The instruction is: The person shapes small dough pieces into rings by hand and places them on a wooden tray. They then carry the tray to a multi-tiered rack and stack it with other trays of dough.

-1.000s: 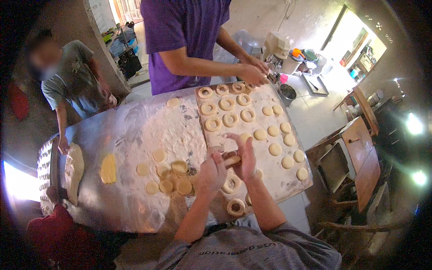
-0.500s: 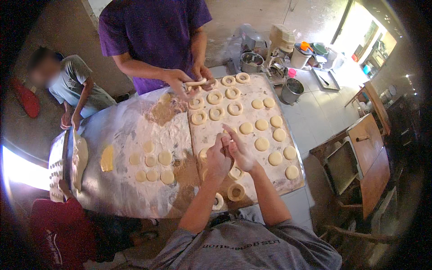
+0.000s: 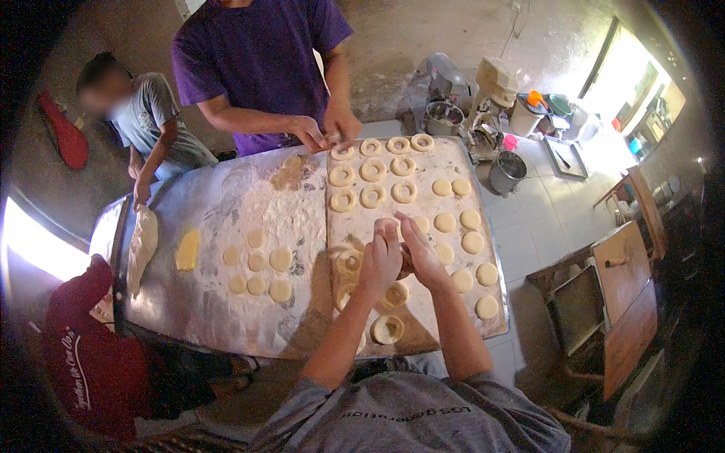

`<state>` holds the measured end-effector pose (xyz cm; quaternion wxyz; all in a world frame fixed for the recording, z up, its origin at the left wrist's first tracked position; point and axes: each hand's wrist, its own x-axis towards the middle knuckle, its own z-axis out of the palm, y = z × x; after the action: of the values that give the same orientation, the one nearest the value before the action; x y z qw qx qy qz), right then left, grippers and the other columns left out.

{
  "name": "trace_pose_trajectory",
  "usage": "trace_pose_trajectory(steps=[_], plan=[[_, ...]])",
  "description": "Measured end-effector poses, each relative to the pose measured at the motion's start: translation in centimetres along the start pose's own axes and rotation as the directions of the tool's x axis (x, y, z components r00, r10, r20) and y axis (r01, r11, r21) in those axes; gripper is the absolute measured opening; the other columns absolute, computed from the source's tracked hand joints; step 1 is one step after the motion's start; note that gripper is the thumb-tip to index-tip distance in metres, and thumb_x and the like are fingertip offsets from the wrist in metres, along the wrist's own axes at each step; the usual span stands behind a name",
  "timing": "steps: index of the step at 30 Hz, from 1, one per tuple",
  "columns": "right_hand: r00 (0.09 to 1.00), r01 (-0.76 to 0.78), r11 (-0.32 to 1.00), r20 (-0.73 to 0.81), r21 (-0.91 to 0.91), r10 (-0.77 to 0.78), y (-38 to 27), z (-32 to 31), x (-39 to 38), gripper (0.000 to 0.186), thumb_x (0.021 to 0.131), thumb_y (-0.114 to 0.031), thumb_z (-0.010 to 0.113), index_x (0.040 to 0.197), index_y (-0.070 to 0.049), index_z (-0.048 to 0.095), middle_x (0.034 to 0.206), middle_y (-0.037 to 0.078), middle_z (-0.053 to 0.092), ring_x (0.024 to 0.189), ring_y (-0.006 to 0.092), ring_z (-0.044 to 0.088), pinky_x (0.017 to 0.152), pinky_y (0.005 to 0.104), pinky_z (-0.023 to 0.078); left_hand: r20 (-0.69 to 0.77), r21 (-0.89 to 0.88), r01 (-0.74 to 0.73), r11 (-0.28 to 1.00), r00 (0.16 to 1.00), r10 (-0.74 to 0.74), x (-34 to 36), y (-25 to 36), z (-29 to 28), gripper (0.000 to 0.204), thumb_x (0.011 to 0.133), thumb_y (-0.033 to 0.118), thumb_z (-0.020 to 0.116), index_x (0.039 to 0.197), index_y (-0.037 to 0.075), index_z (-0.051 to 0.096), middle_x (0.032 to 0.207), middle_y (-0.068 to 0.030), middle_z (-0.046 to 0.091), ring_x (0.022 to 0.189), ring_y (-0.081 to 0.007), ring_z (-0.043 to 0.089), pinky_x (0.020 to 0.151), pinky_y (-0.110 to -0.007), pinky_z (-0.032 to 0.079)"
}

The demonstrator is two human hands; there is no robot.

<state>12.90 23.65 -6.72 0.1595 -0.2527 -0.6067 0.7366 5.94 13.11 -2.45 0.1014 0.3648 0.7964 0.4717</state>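
Note:
My left hand (image 3: 383,255) and my right hand (image 3: 421,255) are held close together above the floured board (image 3: 423,325). Their fingers point away from me and are bent inward toward each other. Whatever lies between the palms is hidden by the fingers. Dough rings, such as one ring (image 3: 387,329), lie below and left of my hands. To the right are flat round dough pieces, including one disc (image 3: 462,281). At the far edge, a person in a purple shirt (image 3: 264,68) has both hands (image 3: 332,136) over more rings.
Left of the board, the floured metal table (image 3: 204,317) bears several dough discs and a yellow slab (image 3: 187,250). A long dough piece (image 3: 142,245) lies by two people at the left. Buckets (image 3: 507,173) and a mixer (image 3: 495,79) stand beyond; a wooden cabinet (image 3: 621,264) is right.
My hands stay together, with the fingers shifted slightly. The purple-shirted person has lowered a dough ring to the board. At the left, the person in red has raised an arm. The view has shifted slightly.

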Motion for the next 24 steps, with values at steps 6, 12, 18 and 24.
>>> trace_pose_trajectory(steps=[6,12,18,24], plan=[[0.984,-0.113,0.676,-0.175,-0.728,-0.024,1.4,-1.1,2.1,0.093,0.081,-0.038,0.07,0.145,0.007,0.018,0.135,0.032,0.045,0.117,0.044,0.054,0.097,0.0446,0.044,0.039,0.482,0.3,0.823,0.931,-0.362,2.8,-4.8,0.3,0.071,0.09,0.032,0.057,0.146,0.004,0.023,0.138,-0.0338,0.035,0.124,-0.0497,0.04,0.102,-0.057,0.033],[0.992,-0.086,0.467,-0.118,-0.88,-0.041,1.9,1.2,-0.1,0.082,0.08,-0.035,0.07,0.14,0.004,0.029,0.129,0.033,0.049,0.12,0.0453,0.05,0.1,0.0465,0.043,0.217,0.617,0.174,0.767,0.9,-0.379,0.6,-5.7,0.3,0.091,0.078,0.027,0.071,0.15,0.008,0.019,0.142,-0.0296,0.03,0.131,-0.0441,0.034,0.105,-0.057,0.029],[0.916,-0.034,0.536,-0.241,-0.844,-0.322,2.2,-2.8,2.2,0.052,0.083,-0.029,0.067,0.12,0.004,0.051,0.113,0.027,0.057,0.108,0.0446,0.055,0.092,0.048,0.045,0.18,0.518,0.14,0.844,0.947,-0.268,3.5,-5.0,-0.3,0.067,0.083,0.027,0.065,0.141,0.007,0.039,0.135,-0.0252,0.042,0.124,-0.0411,0.044,0.1,-0.054,0.035],[0.948,-0.079,0.341,-0.176,-0.937,-0.264,0.9,-4.9,6.2,0.036,0.081,-0.031,0.065,0.093,0.002,0.055,0.092,0.027,0.063,0.098,0.0427,0.059,0.083,0.0488,0.048,0.34,0.502,0.018,0.865,0.915,-0.216,5.8,-1.1,-0.6,0.042,0.085,0.029,0.062,0.12,0.007,0.054,0.107,-0.0234,0.063,0.099,-0.0374,0.062,0.085,-0.049,0.047]])
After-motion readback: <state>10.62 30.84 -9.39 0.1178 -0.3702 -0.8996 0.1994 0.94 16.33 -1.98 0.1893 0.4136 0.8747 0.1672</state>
